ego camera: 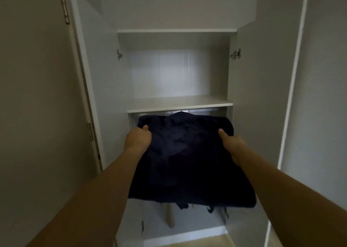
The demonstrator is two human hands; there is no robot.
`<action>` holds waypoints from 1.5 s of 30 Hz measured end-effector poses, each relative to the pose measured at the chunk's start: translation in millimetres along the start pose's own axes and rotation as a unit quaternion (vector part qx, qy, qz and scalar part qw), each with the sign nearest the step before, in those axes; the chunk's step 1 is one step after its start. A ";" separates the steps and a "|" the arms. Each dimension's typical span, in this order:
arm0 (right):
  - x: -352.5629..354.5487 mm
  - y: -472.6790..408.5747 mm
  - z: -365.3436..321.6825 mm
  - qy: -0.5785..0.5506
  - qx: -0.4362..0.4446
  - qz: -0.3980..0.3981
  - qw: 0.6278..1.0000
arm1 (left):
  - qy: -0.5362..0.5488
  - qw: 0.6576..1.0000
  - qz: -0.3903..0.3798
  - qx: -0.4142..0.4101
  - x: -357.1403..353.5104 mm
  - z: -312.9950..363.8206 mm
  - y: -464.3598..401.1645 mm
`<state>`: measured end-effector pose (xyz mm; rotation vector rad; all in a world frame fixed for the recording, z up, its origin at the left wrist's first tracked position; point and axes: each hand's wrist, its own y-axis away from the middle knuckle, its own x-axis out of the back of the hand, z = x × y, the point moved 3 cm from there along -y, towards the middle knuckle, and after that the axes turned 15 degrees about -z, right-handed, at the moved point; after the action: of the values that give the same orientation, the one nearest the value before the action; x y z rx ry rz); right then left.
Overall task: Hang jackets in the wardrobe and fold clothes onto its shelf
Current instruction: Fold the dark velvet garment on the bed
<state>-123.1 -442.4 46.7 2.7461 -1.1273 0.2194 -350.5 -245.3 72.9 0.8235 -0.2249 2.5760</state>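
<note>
- You carry the folded dark garment point(189, 156) flat between both arms in the lower centre of the frame, just below the front edge of the wardrobe shelf point(180, 104). Held level like this, the fold should survive the lift; that looks like the reason for the two-sided hold.
- Your left hand point(138, 137) grips the garment's left edge at centre left, thumb lying on top of the cloth. The fingers seem to curl underneath, though you cannot see them.
- Your right hand point(231, 143) grips the right edge at the same height, thumb on top and pointing toward the shelf, fingers hidden beneath.
- The shelf sits in the middle of the frame with its surface showing, and the garment's far edge has not yet reached it. My reading: you are at the placing step, and you need to raise the bundle above the shelf lip before sliding it in.
- Behind the garment's far edge a hanging rail point(202, 110) shows under the shelf, and hems of hung clothes point(183, 206) dangle at the bottom centre.
- Both wardrobe doors point(262, 96) stand open at the sides.
</note>
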 end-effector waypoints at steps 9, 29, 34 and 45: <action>-33.8 -255.7 -124.0 -0.030 0.101 -0.064 0.992 | 0.018 0.993 0.111 -0.024 33.5 85.6 -232.3; -242.6 -740.6 -198.2 0.267 0.057 -0.070 0.960 | -0.127 0.985 0.092 0.071 32.4 29.2 -738.2; -296.7 -839.1 -195.2 0.315 0.040 -0.069 0.946 | -0.207 0.970 0.099 0.086 24.6 0.0 -840.3; -340.1 -954.9 -210.5 0.317 -0.008 -0.101 0.943 | -0.320 0.941 0.099 0.055 20.2 1.4 -970.0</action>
<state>296.3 503.0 93.2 2.4478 -0.6591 0.9706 64.0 631.1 109.5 1.7474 -0.3697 2.4236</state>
